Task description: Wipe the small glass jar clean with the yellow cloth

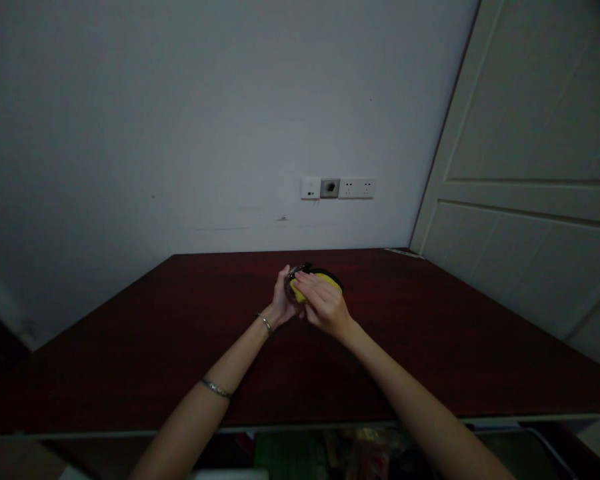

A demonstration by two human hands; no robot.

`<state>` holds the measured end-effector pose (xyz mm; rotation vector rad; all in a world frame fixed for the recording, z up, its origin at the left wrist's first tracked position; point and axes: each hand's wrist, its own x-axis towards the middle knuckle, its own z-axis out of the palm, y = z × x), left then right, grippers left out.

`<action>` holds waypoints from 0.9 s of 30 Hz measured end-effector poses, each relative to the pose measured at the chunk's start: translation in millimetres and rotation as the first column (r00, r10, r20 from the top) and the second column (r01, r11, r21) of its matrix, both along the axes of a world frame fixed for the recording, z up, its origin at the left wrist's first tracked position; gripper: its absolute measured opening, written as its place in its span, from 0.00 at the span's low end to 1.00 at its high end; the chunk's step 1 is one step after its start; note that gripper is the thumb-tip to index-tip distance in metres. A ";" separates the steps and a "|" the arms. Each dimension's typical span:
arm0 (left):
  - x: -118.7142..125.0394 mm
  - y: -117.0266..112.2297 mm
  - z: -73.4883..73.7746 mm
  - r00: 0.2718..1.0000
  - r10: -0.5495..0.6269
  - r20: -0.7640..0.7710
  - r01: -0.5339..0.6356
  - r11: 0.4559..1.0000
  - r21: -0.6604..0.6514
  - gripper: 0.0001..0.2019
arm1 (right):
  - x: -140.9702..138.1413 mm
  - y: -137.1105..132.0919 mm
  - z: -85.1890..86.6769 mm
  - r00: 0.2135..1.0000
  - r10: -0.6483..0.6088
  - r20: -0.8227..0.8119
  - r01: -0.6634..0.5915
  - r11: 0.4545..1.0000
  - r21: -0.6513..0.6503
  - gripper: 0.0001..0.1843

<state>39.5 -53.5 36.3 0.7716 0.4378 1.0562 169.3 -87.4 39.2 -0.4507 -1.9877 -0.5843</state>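
Over the middle of the dark red table (pixel 190 333), my left hand (pixel 281 303) is closed around the left side of a small round vessel (pixel 290 277) that looks dark and glassy. A curved black part (pixel 336 277), perhaps its handle, shows on the right side. My right hand (pixel 331 309) presses a yellow cloth (pixel 299 293) against the vessel with its fingers together. Much of the vessel is hidden behind the cloth and both hands, so its exact kind is unclear.
Behind the table stands a pale wall with a row of sockets and switches (pixel 338 188). A panelled white door (pixel 525 180) borders the right side. Below the table's front edge, a green item (pixel 290 457) and various dim objects are visible.
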 end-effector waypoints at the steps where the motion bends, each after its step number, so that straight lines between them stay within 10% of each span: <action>1: -1.6 0.5 -1.7 0.999 -0.040 -0.029 0.040 0.999 0.005 0.26 | 1.5 1.5 0.6 1.000 -0.010 -0.014 0.010 1.000 0.000 0.27; 12: 5.0 -4.3 8.3 0.987 0.131 0.094 -0.124 0.989 -0.075 0.21 | -10.3 -8.0 -5.0 0.999 0.028 0.027 -0.028 0.999 -0.027 0.26; 22: -3.9 -0.2 -3.4 0.995 -0.072 -0.075 0.072 0.997 -0.003 0.28 | 3.8 2.6 0.8 0.998 -0.030 -0.060 0.029 0.999 -0.013 0.27; 27: -0.2 1.2 1.7 0.993 0.097 0.072 -0.095 0.995 -0.030 0.22 | -5.9 -5.3 -2.1 1.000 0.011 0.001 -0.011 1.000 0.002 0.26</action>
